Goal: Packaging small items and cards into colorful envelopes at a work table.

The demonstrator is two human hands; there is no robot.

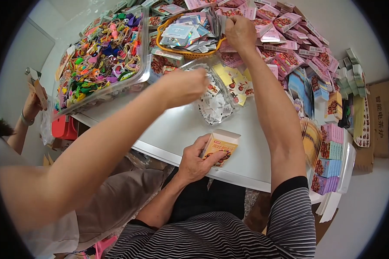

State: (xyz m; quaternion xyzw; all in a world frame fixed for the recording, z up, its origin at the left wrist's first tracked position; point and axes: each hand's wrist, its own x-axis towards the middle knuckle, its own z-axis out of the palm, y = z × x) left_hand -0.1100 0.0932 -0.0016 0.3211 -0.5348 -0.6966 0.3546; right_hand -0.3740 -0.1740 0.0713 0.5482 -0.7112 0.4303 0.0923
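My left hand (pixel 195 159) grips a small yellow-orange carton (pixel 221 149) just over the table's near edge, its pale top flap raised. At the far side my right hand (pixel 240 33) reaches to the right rim of a yellow basket (pixel 188 54) heaped with glossy cards (pixel 180 31). Its fingers are curled closed beside the upright cards there; what they pinch is hidden. A co-worker's hand (pixel 188 87) hovers, blurred, over a clear plastic tray (pixel 224 117) of small white packets (pixel 214 105). Yellow sticker sheets (pixel 234 82) lie beside that tray.
A big clear bin (pixel 139 77) of colourful trinkets stands at left. Pink cartons (pixel 285 60) pile up at the back right; stacked small boxes (pixel 328 162) and a fan of flat cartons (pixel 310 138) line the right edge. The co-worker's other hand (pixel 31 103) holds a brown card piece.
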